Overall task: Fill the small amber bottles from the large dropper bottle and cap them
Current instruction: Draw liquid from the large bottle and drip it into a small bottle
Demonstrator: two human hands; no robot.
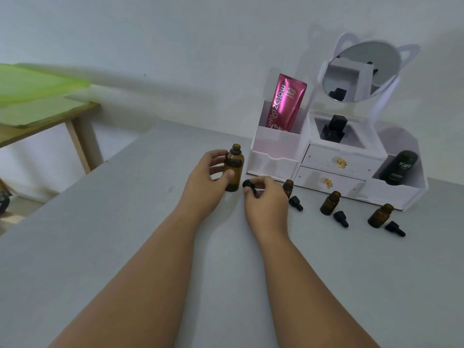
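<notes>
head | large bottle [234, 169] in left fingers [227, 175] | cap [249, 185] in right fingers [259, 183]

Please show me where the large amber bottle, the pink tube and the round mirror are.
Large bottle [234, 172], head view: on its amber body.
Pink tube [286, 102], head view: on its printed front.
Mirror [361, 71], head view: on the glass.

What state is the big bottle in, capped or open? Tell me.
Open. The big bottle stands upright in the left hand with its neck bare; the right hand holds a black cap beside it.
</notes>
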